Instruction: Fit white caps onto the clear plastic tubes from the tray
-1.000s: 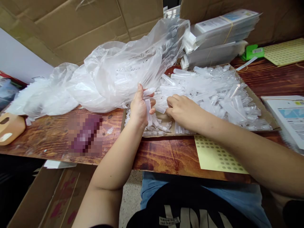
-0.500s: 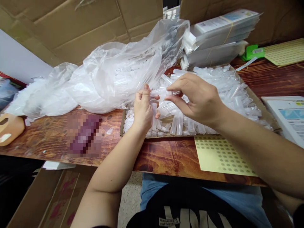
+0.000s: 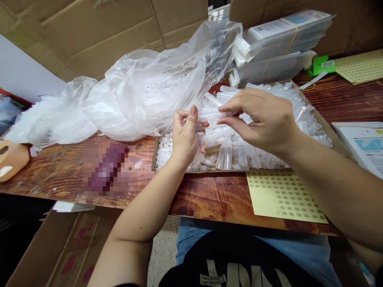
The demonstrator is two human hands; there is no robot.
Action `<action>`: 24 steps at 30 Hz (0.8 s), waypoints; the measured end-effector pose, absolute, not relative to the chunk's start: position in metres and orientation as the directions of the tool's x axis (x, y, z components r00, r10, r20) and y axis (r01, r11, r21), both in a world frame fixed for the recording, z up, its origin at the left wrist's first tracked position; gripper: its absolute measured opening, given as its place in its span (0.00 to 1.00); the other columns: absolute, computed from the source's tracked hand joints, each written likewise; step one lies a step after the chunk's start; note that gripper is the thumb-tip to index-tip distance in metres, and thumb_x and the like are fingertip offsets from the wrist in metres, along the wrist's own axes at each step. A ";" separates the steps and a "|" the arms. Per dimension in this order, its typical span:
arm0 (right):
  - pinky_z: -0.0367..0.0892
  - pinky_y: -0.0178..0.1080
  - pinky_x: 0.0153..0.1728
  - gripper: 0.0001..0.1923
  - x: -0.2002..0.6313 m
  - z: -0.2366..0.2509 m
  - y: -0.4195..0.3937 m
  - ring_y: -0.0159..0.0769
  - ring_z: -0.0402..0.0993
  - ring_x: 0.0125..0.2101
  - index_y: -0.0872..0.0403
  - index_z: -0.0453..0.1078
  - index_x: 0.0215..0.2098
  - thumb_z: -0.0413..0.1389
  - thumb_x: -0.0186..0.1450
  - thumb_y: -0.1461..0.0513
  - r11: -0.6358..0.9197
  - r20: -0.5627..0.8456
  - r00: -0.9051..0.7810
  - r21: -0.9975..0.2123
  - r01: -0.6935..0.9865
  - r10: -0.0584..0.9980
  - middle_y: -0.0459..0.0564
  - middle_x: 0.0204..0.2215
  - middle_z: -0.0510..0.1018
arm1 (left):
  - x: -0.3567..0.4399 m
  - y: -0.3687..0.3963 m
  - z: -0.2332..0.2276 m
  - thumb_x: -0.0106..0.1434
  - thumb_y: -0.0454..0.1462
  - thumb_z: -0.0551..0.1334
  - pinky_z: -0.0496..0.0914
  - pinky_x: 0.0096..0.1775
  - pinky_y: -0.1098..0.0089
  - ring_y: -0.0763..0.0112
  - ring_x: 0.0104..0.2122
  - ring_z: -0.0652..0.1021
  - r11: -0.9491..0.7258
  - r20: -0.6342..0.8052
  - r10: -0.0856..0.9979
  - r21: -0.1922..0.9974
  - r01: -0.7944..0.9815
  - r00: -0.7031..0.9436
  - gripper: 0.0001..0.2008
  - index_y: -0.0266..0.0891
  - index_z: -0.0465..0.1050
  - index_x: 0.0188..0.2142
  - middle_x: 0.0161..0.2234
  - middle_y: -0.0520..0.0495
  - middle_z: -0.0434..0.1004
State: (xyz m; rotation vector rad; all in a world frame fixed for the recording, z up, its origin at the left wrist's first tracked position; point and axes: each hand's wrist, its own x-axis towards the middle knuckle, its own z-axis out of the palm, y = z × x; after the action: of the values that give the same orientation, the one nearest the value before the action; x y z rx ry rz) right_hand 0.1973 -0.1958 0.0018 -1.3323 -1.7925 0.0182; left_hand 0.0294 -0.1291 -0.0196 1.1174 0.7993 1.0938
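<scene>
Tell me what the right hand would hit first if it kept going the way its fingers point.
The right hand points left, pinching a clear tube. Straight on, it would first meet the left hand, whose fingertips already touch that tube; beyond lies the plastic bag.

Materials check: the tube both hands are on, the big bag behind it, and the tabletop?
Tube, pinched between left hand and right hand: looks like clear rigid plastic, see-through with a slight frost.
Bag: thin translucent plastic film, crinkled and glossy.
Tabletop: reddish-brown wood grain under a shiny coat; solid wood or laminate cannot be told.
</scene>
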 end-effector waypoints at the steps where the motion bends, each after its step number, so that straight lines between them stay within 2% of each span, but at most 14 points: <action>1: 0.72 0.52 0.45 0.13 0.197 0.001 -0.196 0.49 0.78 0.40 0.48 0.76 0.38 0.57 0.72 0.49 0.413 0.614 -0.017 -0.510 0.755 0.789 0.55 0.37 0.81 | 0.030 -0.130 -0.020 0.68 0.52 0.68 0.56 0.14 0.77 0.77 0.18 0.70 0.051 0.031 0.955 0.962 -0.269 0.294 0.19 0.45 0.64 0.42 0.28 0.53 0.73; 4: 0.69 0.44 0.34 0.28 0.196 -0.001 -0.197 0.39 0.72 0.27 0.50 0.68 0.26 0.50 0.75 0.41 0.316 0.486 0.061 -0.653 0.688 0.872 0.50 0.23 0.74 | 0.031 -0.132 -0.020 0.67 0.54 0.68 0.57 0.14 0.78 0.77 0.17 0.70 0.067 0.015 0.950 0.967 -0.248 0.313 0.22 0.45 0.62 0.41 0.28 0.54 0.74; 6: 0.65 0.42 0.30 0.35 0.194 -0.003 -0.197 0.36 0.67 0.23 0.51 0.63 0.23 0.43 0.75 0.36 0.282 0.437 0.081 -0.699 0.657 0.896 0.48 0.19 0.69 | 0.031 -0.132 -0.021 0.66 0.55 0.69 0.56 0.14 0.78 0.77 0.17 0.70 0.096 -0.011 0.943 0.966 -0.239 0.333 0.23 0.44 0.61 0.40 0.28 0.54 0.74; 8: 0.64 0.42 0.30 0.32 0.194 -0.004 -0.196 0.35 0.67 0.25 0.51 0.66 0.29 0.46 0.74 0.35 0.308 0.484 0.088 -0.676 0.670 0.871 0.48 0.23 0.71 | 0.031 -0.131 -0.022 0.66 0.55 0.69 0.56 0.15 0.78 0.78 0.18 0.69 0.115 -0.025 0.940 0.962 -0.246 0.340 0.22 0.44 0.63 0.40 0.28 0.54 0.73; 11: 0.67 0.43 0.33 0.22 0.194 -0.003 -0.197 0.39 0.71 0.31 0.50 0.70 0.44 0.57 0.70 0.40 0.362 0.578 0.061 -0.587 0.724 0.814 0.51 0.34 0.76 | 0.029 -0.129 -0.021 0.67 0.53 0.69 0.57 0.15 0.77 0.77 0.18 0.70 0.120 -0.032 0.945 0.960 -0.254 0.326 0.20 0.44 0.65 0.43 0.28 0.53 0.73; 13: 0.69 0.44 0.35 0.17 0.195 -0.002 -0.198 0.40 0.72 0.32 0.49 0.70 0.41 0.59 0.69 0.45 0.381 0.607 0.028 -0.534 0.755 0.794 0.52 0.36 0.77 | 0.029 -0.128 -0.022 0.68 0.53 0.69 0.59 0.16 0.77 0.77 0.19 0.70 0.109 -0.027 0.950 0.963 -0.248 0.312 0.20 0.44 0.66 0.45 0.29 0.52 0.74; 16: 0.67 0.43 0.32 0.18 0.196 -0.002 -0.200 0.37 0.68 0.26 0.49 0.66 0.32 0.52 0.74 0.48 0.321 0.540 0.045 -0.562 0.762 0.840 0.49 0.26 0.73 | 0.031 -0.130 -0.023 0.67 0.54 0.69 0.61 0.17 0.78 0.77 0.19 0.71 0.082 -0.006 0.953 0.968 -0.238 0.302 0.22 0.44 0.66 0.45 0.29 0.53 0.74; 18: 0.66 0.42 0.29 0.17 0.195 -0.003 -0.200 0.36 0.66 0.25 0.49 0.66 0.33 0.52 0.74 0.48 0.308 0.513 0.046 -0.582 0.752 0.857 0.49 0.26 0.73 | 0.031 -0.131 -0.024 0.66 0.56 0.69 0.62 0.17 0.78 0.77 0.19 0.71 0.066 0.009 0.951 0.970 -0.233 0.308 0.22 0.44 0.66 0.45 0.29 0.54 0.74; 21: 0.68 0.43 0.33 0.10 0.194 -0.004 -0.200 0.39 0.72 0.30 0.50 0.68 0.40 0.57 0.69 0.52 0.407 0.594 -0.030 -0.512 0.756 0.804 0.53 0.36 0.79 | 0.032 -0.132 -0.026 0.66 0.57 0.69 0.63 0.17 0.78 0.76 0.19 0.72 0.043 0.035 0.948 0.971 -0.236 0.316 0.23 0.44 0.67 0.45 0.28 0.53 0.75; 22: 0.69 0.43 0.34 0.09 0.193 -0.005 -0.200 0.40 0.73 0.31 0.50 0.68 0.39 0.56 0.70 0.53 0.412 0.589 -0.039 -0.515 0.752 0.807 0.53 0.36 0.79 | 0.032 -0.132 -0.027 0.65 0.57 0.69 0.64 0.17 0.78 0.76 0.19 0.72 0.039 0.040 0.948 0.970 -0.238 0.315 0.24 0.44 0.67 0.45 0.28 0.53 0.75; 24: 0.67 0.43 0.32 0.12 0.193 -0.006 -0.199 0.39 0.71 0.28 0.50 0.67 0.35 0.52 0.73 0.52 0.346 0.505 -0.003 -0.587 0.732 0.863 0.50 0.28 0.75 | 0.032 -0.132 -0.027 0.65 0.57 0.69 0.63 0.17 0.78 0.76 0.19 0.72 0.040 0.037 0.948 0.971 -0.236 0.315 0.24 0.44 0.67 0.45 0.28 0.53 0.76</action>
State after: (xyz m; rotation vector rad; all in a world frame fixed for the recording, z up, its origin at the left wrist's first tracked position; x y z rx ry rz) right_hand 0.1926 -0.1995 -0.0057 -1.4185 -1.7631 0.1949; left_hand 0.0315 -0.1316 -0.0269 1.1658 0.8003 1.0748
